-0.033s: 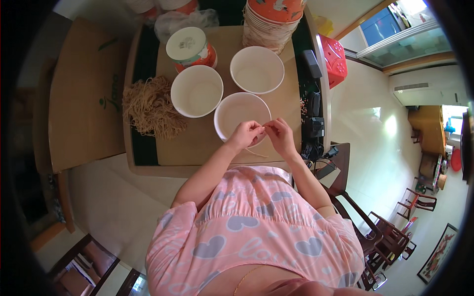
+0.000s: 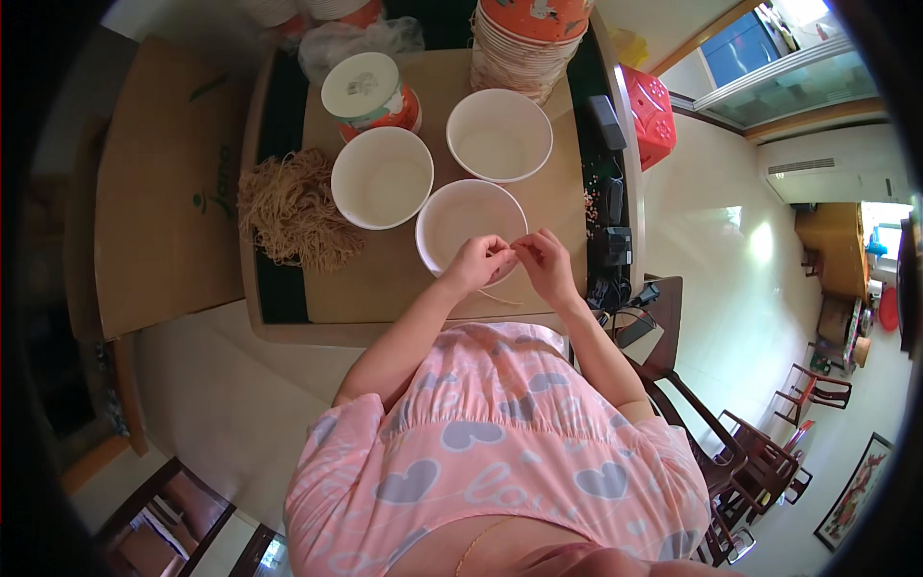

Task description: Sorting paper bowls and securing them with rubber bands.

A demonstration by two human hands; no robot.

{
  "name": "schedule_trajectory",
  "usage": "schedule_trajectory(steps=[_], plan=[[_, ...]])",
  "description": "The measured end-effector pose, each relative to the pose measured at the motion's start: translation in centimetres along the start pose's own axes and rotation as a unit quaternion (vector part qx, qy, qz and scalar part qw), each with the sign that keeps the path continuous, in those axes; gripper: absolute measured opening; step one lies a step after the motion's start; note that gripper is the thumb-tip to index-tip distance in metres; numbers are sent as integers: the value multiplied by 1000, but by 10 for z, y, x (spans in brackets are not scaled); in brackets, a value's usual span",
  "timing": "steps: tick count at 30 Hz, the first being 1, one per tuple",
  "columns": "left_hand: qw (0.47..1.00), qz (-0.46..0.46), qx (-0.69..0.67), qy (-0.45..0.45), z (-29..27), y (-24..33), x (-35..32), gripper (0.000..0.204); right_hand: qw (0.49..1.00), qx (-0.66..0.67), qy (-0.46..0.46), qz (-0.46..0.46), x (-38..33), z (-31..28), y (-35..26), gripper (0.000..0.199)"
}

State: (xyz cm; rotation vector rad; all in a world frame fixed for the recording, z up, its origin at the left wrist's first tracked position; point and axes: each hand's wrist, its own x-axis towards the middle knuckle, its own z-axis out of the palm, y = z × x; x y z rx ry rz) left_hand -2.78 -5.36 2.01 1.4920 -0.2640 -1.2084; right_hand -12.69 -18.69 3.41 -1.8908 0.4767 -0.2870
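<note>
In front of me stands a white paper bucket (image 2: 452, 226), its open mouth facing up. Over its near right rim my left hand (image 2: 478, 263) and my right hand (image 2: 544, 264) meet, fingertips pinched close together. They appear to grip a thin tan string (image 2: 502, 299), part of which shows below my hands by the bucket; the bit between the fingers is mostly hidden. Two more open white buckets, one at the left (image 2: 383, 179) and one behind (image 2: 499, 137), touch or nearly touch it. A loose heap of tan strings (image 2: 296, 212) lies to the left.
An upside-down orange bucket (image 2: 361, 88) stands at the back left, beside clear plastic wrap (image 2: 358, 43). A tall stack of nested buckets (image 2: 524, 53) rises at the back right. Black adapters (image 2: 611, 247) and cables line the table's right edge. A cardboard box (image 2: 163, 192) is at the left.
</note>
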Motion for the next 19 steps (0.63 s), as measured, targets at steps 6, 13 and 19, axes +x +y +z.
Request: schedule_trajectory(steps=[6,13,19], plan=[[882,248,391,87,-5,-3,-5,12,1000,-25,-9,2,3,-3,0,4],[819,216,522,104,2,11,-16,8,999,-30,-15,7,3,-4,0,5],[794,221,564,59,3,16,-15,11,1000,-22,-15,14,3,-5,3,4]])
